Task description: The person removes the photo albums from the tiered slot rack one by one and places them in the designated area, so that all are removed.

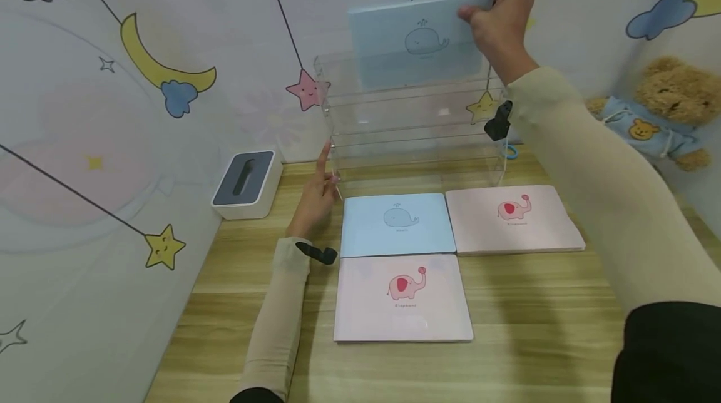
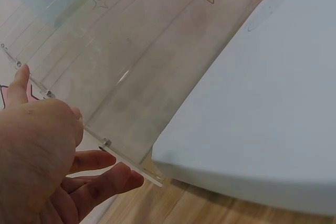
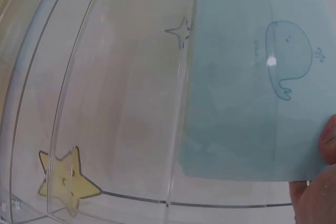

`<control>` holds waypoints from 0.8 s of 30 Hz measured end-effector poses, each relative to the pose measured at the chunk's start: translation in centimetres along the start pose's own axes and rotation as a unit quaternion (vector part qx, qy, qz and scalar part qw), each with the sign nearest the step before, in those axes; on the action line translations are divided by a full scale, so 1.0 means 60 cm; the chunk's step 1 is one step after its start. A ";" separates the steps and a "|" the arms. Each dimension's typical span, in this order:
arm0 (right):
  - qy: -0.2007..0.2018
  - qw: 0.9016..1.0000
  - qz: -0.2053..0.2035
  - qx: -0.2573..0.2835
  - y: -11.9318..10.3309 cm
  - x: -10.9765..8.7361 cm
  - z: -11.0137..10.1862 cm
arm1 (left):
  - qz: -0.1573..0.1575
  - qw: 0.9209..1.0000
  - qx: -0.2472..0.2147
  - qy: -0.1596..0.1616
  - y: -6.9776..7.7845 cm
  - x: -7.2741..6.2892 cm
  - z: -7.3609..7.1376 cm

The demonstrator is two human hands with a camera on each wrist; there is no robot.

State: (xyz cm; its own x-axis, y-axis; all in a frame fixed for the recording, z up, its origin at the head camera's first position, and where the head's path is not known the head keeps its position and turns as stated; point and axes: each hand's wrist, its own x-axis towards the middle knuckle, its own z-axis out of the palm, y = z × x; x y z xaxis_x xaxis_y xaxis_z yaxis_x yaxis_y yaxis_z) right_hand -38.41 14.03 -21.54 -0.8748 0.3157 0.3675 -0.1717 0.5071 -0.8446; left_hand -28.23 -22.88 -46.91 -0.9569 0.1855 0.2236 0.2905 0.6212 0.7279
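Observation:
In the head view, my right hand (image 1: 501, 21) pinches a light blue notebook with a whale drawing (image 1: 383, 46) by its upper right corner, thumb in front. Its lower part sits in the top tier of a clear acrylic rack (image 1: 405, 118). The right wrist view shows the same whale notebook (image 3: 241, 93) upright behind a clear panel, with part of the right hand (image 3: 317, 198) at the edge. My left hand (image 1: 313, 203) touches the rack's left side edge, one finger pointing upward. Up close in the left wrist view, the left hand (image 2: 39, 150) has its fingers spread along that edge.
Before the rack lie another blue whale notebook (image 1: 366, 228) and two pink elephant notebooks, one at the right (image 1: 479, 224) and one nearer (image 1: 366, 303). A white box with a grey top (image 1: 228, 181) stands left. A teddy bear (image 1: 676, 96) sits right, by the cartoon-printed wall.

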 end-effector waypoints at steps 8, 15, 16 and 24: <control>0.036 0.999 -0.010 0.016 -0.002 0.010 -0.003 | -0.001 1.000 -0.005 -0.008 0.004 0.006 0.002; 0.055 0.997 -0.020 0.051 -0.018 0.008 -0.019 | 0.003 1.000 0.003 -0.003 0.005 0.007 0.001; 0.058 0.996 -0.019 0.060 -0.023 0.006 -0.023 | 0.004 1.000 0.005 -0.003 0.005 0.007 0.000; 0.067 0.992 -0.018 0.109 -0.056 -0.010 -0.055 | -0.009 1.000 0.009 -0.005 0.005 0.011 0.000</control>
State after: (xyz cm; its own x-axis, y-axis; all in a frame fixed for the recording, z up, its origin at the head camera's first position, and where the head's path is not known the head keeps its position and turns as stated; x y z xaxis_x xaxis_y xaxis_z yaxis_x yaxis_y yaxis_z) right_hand -35.79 14.79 -17.66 -0.8003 0.4123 0.4354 -0.3090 0.3386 -0.8887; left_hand -28.76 -22.58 -46.55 -0.9621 0.1820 0.2030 0.2726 0.6385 0.7198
